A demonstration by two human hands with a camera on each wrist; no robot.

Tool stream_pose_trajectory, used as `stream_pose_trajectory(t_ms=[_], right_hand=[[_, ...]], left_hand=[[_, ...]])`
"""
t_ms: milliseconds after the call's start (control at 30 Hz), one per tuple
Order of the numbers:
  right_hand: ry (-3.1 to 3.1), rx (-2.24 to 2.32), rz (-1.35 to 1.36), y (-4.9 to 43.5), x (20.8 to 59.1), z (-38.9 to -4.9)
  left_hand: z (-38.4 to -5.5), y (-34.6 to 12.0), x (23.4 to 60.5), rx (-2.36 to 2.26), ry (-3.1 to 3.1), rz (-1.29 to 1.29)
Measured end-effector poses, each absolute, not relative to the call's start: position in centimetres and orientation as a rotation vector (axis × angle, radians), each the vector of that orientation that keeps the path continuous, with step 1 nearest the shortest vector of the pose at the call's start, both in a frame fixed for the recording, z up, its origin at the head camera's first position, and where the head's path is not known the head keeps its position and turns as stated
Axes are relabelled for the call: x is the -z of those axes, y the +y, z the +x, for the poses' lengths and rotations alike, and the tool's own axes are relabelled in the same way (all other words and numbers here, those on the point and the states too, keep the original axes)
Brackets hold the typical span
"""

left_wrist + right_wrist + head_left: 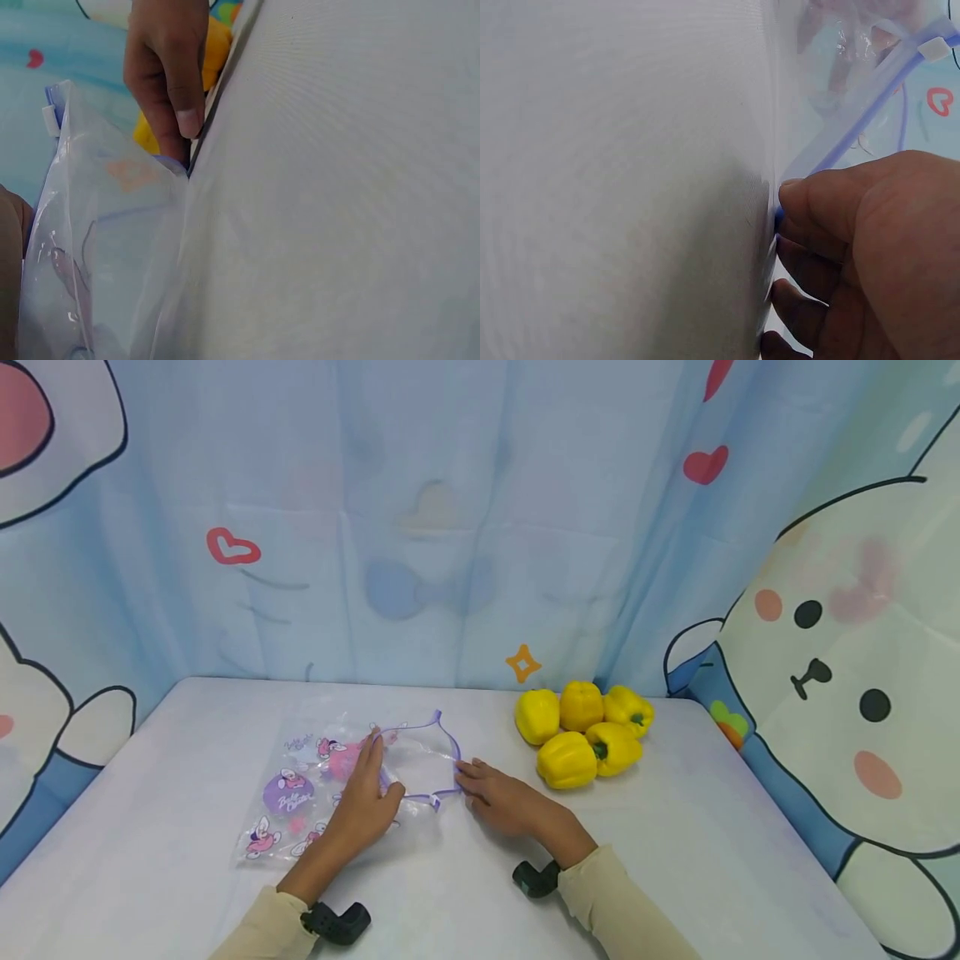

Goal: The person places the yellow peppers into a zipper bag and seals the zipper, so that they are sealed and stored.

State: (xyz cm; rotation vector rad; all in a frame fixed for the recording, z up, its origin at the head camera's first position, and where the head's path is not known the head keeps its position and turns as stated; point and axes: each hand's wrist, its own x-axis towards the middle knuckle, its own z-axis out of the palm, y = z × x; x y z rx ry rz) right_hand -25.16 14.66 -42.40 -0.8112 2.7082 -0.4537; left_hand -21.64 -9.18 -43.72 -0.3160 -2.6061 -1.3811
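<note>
A clear plastic zip bag (288,822) with pink cartoon prints and a purple rim lies on the table, its mouth spread wide toward the right. My left hand (363,806) lies over the bag at the left side of the mouth, fingers straight and thumb apart. At the right side of the rim, my right hand (502,797) pinches the purple edge down near the tabletop, as the right wrist view shows between thumb (802,196) and forefinger. A white slider (934,49) sits on the zip strip. My left fingertips are mostly hidden in the left wrist view.
Several yellow bell peppers (566,760) stand in a cluster at the back right, beyond my right hand. A white cloth covers the table (712,860). Behind it hangs a light blue curtain (427,527) with cartoon figures.
</note>
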Motion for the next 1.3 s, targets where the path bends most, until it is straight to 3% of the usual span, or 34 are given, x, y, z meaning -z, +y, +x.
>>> stream_pose_trajectory(t_ms=[467,1300], right_hand=[[2.721,0.695,-0.815,15.8,41.0,-24.6],[2.818,1.171,-0.765,24.0,36.4,-26.0]], left_hand=[[-21.6,-9.5,44.4,1.379,-2.604,-0.233],[-21.8,-9.1,44.5,1.414,-2.622,-0.207]])
